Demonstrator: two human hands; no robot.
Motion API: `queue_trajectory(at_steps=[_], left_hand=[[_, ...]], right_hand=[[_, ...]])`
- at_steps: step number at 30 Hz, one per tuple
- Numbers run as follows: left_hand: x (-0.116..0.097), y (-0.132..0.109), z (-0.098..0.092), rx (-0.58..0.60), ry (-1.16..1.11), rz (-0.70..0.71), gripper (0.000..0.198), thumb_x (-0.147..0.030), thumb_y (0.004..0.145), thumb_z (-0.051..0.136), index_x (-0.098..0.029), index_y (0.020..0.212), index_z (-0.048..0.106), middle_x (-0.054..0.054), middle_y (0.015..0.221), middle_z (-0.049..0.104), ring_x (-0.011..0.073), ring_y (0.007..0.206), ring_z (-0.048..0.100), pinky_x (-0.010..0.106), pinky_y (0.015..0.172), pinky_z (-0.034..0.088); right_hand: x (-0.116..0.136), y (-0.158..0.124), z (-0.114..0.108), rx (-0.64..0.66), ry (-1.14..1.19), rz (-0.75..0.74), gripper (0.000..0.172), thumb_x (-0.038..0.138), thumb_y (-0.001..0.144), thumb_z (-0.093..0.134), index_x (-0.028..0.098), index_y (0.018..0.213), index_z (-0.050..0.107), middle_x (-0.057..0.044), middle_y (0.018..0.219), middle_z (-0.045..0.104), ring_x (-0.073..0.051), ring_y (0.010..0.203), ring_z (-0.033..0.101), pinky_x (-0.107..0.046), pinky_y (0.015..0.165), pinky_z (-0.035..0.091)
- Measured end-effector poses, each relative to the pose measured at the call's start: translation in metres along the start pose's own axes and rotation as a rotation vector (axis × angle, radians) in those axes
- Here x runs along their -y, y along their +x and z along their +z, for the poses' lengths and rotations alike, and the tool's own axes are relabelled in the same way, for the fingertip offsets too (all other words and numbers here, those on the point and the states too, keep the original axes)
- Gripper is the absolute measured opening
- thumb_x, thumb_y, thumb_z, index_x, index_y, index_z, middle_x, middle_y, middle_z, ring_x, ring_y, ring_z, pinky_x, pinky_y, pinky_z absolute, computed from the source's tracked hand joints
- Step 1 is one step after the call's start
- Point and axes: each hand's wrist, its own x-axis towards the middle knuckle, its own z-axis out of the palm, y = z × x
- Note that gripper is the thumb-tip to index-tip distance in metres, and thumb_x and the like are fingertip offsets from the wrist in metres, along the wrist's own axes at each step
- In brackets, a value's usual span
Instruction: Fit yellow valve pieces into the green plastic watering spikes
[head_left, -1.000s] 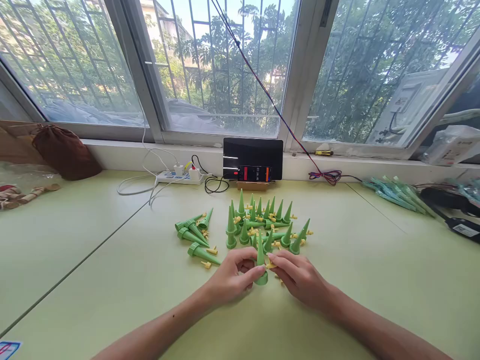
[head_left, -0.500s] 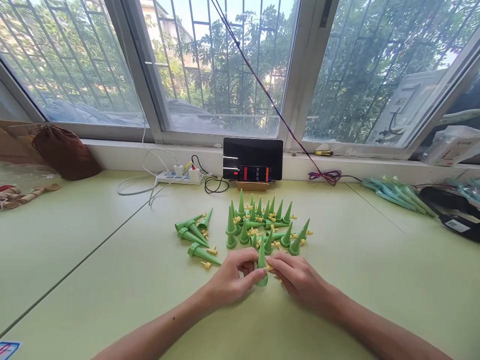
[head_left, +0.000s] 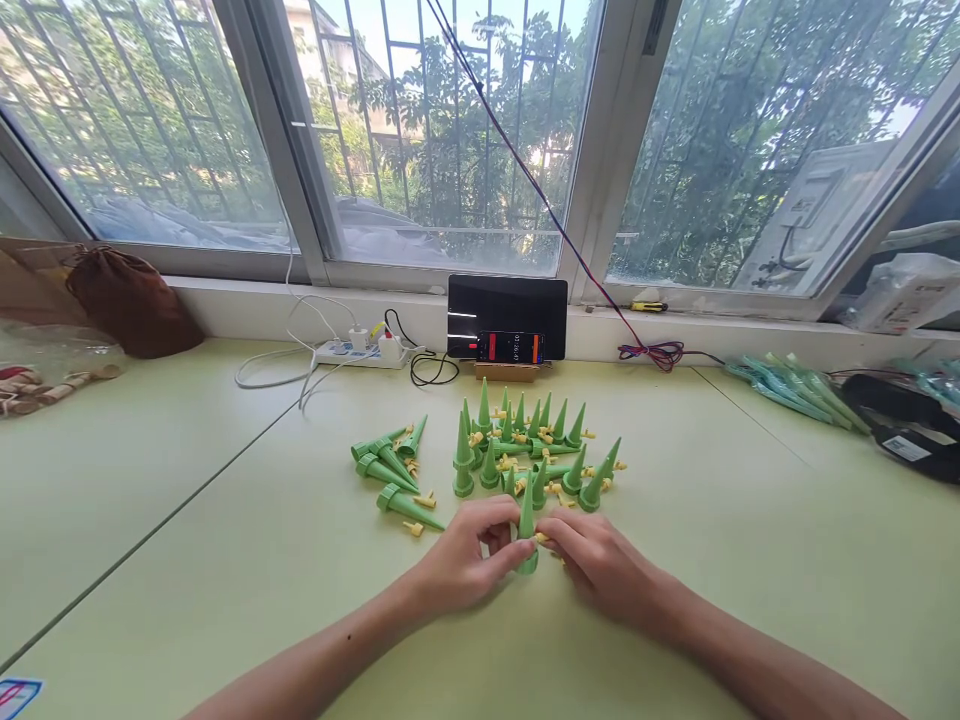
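Note:
My left hand [head_left: 465,565] is closed round the base of an upright green cone spike [head_left: 526,515] on the pale green table [head_left: 225,560]. My right hand [head_left: 600,565] pinches a small yellow valve piece [head_left: 541,538] against the cone's right side. Just beyond my hands stands a cluster of several upright green cones [head_left: 525,445] with yellow valves scattered among them. To the left lie several green cones on their sides [head_left: 390,475], with a loose yellow valve [head_left: 425,499] beside them.
A black screen [head_left: 507,315] and a phone [head_left: 511,347] stand at the windowsill. A white power strip with cables [head_left: 352,352] lies left of them. A brown bag [head_left: 127,300] sits far left. Packed green parts [head_left: 795,388] and dark items [head_left: 904,420] lie at the right.
My hands and the cone have drawn slightly closer together and a little lower. The yellow valve now sits tight against the cone's side.

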Motion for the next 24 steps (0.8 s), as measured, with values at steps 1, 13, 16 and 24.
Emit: queue_trajectory(at_steps=[1,13,16,24], left_hand=[[-0.0002,-0.0003,0.0001,-0.001,0.002,0.004,0.034,-0.034,0.093,0.062,-0.018,0.067,0.046,-0.002,0.069,0.044,0.0129,0.065,0.042,0.024,0.057,0.032],[-0.0019,-0.0021,0.0016,0.023,0.107,0.124,0.014,-0.017,0.095,0.056,-0.018,0.081,0.056,0.004,0.087,0.056,0.0155,0.076,0.052,0.024,0.063,0.040],[-0.0020,-0.0031,0.0011,0.023,0.137,0.146,0.012,-0.018,0.097,0.055,-0.018,0.085,0.059,0.006,0.092,0.059,0.0171,0.081,0.054,0.025,0.067,0.042],[-0.0001,-0.0015,0.0023,-0.019,0.132,0.127,0.019,-0.018,0.097,0.055,-0.018,0.079,0.052,0.003,0.086,0.054,0.0152,0.077,0.049,0.024,0.064,0.040]], right_hand=[[-0.0006,-0.0006,0.0009,0.006,0.008,0.005,0.027,0.018,0.109,0.030,0.019,0.097,0.054,-0.004,0.079,0.061,-0.018,0.065,0.054,-0.027,0.060,0.040],[-0.0022,-0.0033,0.0024,0.045,0.025,0.040,0.030,0.022,0.110,0.026,0.020,0.094,0.051,-0.005,0.080,0.060,-0.019,0.068,0.054,-0.028,0.060,0.037],[-0.0030,-0.0040,0.0035,0.052,0.040,0.049,0.030,0.021,0.110,0.026,0.020,0.091,0.049,-0.005,0.079,0.059,-0.019,0.067,0.053,-0.029,0.060,0.036],[-0.0037,-0.0039,0.0054,0.009,0.055,0.080,0.030,0.025,0.111,0.028,0.021,0.094,0.052,-0.003,0.079,0.058,-0.018,0.065,0.051,-0.029,0.060,0.038]])
